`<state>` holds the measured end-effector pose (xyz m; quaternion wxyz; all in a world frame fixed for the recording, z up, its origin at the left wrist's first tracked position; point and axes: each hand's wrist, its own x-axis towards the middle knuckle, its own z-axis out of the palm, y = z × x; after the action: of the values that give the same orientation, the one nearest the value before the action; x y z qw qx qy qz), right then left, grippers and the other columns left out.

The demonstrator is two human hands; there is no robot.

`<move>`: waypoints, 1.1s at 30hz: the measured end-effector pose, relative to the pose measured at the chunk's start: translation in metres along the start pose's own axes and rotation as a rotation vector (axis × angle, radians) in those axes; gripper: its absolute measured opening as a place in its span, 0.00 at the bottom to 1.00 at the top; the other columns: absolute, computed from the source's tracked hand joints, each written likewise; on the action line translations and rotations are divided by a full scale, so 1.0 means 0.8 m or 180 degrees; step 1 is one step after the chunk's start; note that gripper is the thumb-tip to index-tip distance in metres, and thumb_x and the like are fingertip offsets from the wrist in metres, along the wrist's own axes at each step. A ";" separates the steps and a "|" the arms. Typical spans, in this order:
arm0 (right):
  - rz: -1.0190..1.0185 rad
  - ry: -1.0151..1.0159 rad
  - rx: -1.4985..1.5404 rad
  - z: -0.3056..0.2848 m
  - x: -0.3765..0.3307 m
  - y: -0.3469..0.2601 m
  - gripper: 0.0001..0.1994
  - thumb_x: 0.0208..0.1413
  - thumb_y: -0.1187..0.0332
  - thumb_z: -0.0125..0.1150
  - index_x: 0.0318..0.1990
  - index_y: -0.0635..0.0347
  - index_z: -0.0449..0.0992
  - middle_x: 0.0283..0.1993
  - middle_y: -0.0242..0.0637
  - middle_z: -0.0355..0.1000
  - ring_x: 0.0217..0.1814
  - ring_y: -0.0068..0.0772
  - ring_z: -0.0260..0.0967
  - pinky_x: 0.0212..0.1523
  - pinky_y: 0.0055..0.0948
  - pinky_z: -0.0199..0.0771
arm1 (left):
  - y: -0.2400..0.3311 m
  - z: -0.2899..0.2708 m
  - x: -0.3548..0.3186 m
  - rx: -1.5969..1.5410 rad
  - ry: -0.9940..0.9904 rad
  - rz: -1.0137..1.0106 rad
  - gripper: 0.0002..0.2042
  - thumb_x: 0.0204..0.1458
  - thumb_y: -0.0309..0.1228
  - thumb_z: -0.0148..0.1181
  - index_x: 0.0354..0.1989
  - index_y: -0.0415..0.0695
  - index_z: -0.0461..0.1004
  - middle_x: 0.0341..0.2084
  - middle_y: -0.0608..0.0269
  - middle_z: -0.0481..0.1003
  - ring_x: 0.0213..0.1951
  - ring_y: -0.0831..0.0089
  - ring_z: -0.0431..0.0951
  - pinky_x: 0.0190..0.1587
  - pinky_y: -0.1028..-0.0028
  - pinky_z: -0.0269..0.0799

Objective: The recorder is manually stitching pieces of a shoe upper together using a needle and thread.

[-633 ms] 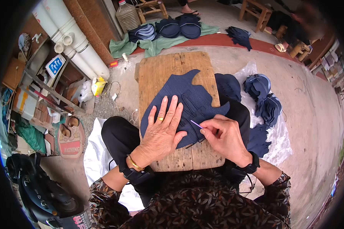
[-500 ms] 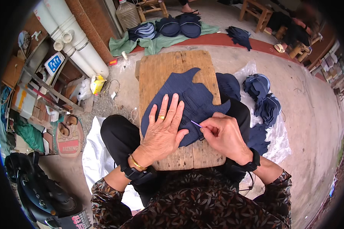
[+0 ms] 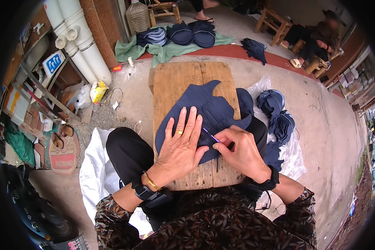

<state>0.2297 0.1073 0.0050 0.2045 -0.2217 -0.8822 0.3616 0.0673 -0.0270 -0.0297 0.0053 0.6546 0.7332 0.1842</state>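
Observation:
A dark navy textured fabric piece (image 3: 196, 99), cut with curved edges and a pointed tip, lies on a wooden bench (image 3: 177, 75) between my knees. Flat on its left part rests my left hand (image 3: 177, 143), fingers stretched out and thumb apart, pressing the cloth. My right hand (image 3: 242, 151) pinches a thin purple stick-like tool (image 3: 211, 135) between thumb and fingertips. The tool's tip points up and left, close to a narrow dark strip or slit on the fabric. Whether the tip touches the cloth is hard to tell.
Stacks of navy cut pieces (image 3: 273, 103) lie on clear plastic at the right. More bundles (image 3: 181, 33) rest on green cloth (image 3: 123, 52) at the far side. White pipes (image 3: 81, 39) and a motor scooter (image 3: 33, 208) stand left. Another person (image 3: 318, 37) sits far right.
My right hand has shifted slightly left and the purple tool now tilts more steeply, up and left. My left hand stays flat on the fabric. The whole view has shifted a little.

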 end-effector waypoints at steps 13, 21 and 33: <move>-0.0366 -0.0444 -0.0088 -0.053 0.030 0.004 0.08 0.52 0.75 0.70 0.37 0.70 0.80 0.29 0.49 0.79 0.31 0.41 0.81 0.32 0.32 0.78 | 0.000 0.006 0.002 0.0085 0.0034 0.0022 0.41 0.60 0.42 0.57 0.75 0.32 0.46 0.76 0.41 0.41 0.78 0.48 0.39 0.74 0.47 0.36; -0.0207 -0.0608 -0.0309 -0.015 0.022 0.007 0.11 0.46 0.76 0.71 0.38 0.67 0.77 0.30 0.47 0.79 0.32 0.47 0.80 0.34 0.38 0.78 | 0.001 0.005 0.001 0.0071 0.0065 0.0009 0.40 0.62 0.44 0.55 0.75 0.33 0.47 0.77 0.42 0.42 0.78 0.48 0.40 0.74 0.47 0.37; -0.0417 -0.0767 -0.0371 -0.028 0.021 0.014 0.07 0.42 0.81 0.59 0.32 0.67 0.72 0.25 0.48 0.72 0.27 0.48 0.75 0.30 0.40 0.73 | -0.002 0.004 0.001 0.0142 0.0055 0.0036 0.39 0.62 0.43 0.55 0.75 0.33 0.47 0.77 0.43 0.42 0.77 0.48 0.41 0.74 0.47 0.37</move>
<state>0.2305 0.1354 0.0148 0.1071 -0.1301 -0.9324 0.3196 0.0668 -0.0256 -0.0328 -0.0167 0.6571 0.7334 0.1734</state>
